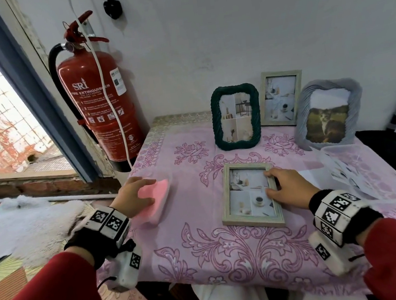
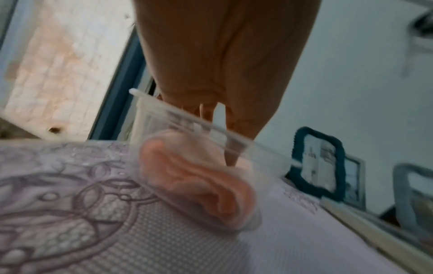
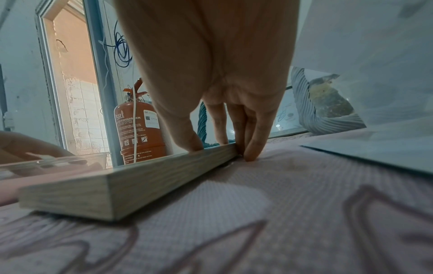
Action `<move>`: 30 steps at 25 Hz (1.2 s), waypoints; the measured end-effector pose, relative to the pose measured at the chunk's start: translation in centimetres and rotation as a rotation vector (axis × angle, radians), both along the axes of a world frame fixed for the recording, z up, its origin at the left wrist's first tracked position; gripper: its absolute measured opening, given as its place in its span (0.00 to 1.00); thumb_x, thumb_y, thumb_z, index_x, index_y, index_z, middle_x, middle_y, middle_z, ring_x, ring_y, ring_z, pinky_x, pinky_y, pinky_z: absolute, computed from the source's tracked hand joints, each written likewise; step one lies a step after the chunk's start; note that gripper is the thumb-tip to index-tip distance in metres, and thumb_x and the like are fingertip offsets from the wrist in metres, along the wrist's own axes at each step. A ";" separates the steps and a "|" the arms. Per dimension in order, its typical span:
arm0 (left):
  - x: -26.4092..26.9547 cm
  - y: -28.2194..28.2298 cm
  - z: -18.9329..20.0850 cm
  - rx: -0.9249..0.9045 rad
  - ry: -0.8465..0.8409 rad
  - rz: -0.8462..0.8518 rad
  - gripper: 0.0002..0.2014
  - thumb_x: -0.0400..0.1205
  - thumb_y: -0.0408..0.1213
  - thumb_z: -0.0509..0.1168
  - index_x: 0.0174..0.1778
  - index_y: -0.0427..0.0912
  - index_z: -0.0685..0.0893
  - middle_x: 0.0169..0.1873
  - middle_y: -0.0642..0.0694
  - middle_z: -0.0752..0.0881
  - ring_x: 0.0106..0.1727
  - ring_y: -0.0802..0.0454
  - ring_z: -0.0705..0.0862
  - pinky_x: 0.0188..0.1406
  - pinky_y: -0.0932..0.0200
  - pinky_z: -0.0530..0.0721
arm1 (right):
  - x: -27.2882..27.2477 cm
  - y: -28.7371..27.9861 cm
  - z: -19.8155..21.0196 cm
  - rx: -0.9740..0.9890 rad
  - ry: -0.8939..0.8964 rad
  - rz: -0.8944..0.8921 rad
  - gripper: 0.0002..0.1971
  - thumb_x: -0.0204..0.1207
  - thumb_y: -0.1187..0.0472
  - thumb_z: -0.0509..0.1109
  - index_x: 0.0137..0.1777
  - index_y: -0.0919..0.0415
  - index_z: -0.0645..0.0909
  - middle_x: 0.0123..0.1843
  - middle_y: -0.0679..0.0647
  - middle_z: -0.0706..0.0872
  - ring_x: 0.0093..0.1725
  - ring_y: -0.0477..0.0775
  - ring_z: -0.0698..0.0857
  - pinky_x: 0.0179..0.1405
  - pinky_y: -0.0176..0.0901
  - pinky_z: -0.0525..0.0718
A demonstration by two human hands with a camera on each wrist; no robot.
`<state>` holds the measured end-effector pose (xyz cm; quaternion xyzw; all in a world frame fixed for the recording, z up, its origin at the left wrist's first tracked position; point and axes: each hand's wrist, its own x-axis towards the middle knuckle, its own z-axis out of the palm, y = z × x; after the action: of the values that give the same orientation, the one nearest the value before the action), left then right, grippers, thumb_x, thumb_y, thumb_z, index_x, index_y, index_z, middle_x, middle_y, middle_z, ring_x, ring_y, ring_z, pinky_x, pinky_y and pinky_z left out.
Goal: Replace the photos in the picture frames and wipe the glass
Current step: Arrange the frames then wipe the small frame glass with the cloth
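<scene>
A pale wooden picture frame lies flat, glass up, in the middle of the pink-patterned table. My right hand pinches its right rail, thumb on top and fingers down the outer side; the same pale frame fills the right wrist view. Left of it, a folded pink cloth sits in a small clear container. My left hand reaches into the container, and its straight fingers touch the pink cloth.
Three frames stand at the back by the wall: dark green, pale wood, blue-grey with a cat photo. A clear tub holding photos is at the right edge. A red fire extinguisher hangs left of the table.
</scene>
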<state>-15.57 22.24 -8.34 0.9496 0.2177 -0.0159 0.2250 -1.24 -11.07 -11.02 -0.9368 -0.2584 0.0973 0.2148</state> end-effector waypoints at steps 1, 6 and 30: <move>0.0 -0.4 0.0 0.078 -0.050 -0.019 0.24 0.78 0.36 0.69 0.71 0.49 0.76 0.75 0.41 0.67 0.77 0.43 0.64 0.78 0.50 0.58 | 0.0 0.0 0.0 -0.001 -0.001 0.000 0.26 0.77 0.57 0.67 0.73 0.65 0.70 0.69 0.62 0.79 0.67 0.59 0.77 0.65 0.42 0.73; 0.2 -1.9 -0.1 0.072 0.000 -0.250 0.19 0.85 0.31 0.55 0.73 0.39 0.73 0.77 0.41 0.68 0.79 0.47 0.64 0.76 0.60 0.56 | 0.1 0.0 -0.1 0.000 0.002 -0.004 0.26 0.77 0.58 0.67 0.73 0.64 0.70 0.68 0.61 0.79 0.65 0.59 0.78 0.62 0.42 0.74; 4.9 -9.4 1.9 -0.067 -0.300 -0.180 0.20 0.83 0.37 0.61 0.72 0.41 0.74 0.68 0.41 0.78 0.69 0.45 0.75 0.67 0.56 0.71 | 0.4 -0.3 -0.2 -0.002 0.000 0.008 0.26 0.77 0.56 0.68 0.73 0.64 0.71 0.67 0.61 0.80 0.65 0.59 0.78 0.60 0.40 0.73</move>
<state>-10.71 12.83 -6.48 0.9490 0.0953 0.0985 0.2841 -0.83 -11.33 -11.17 -0.9360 -0.2621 0.0983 0.2134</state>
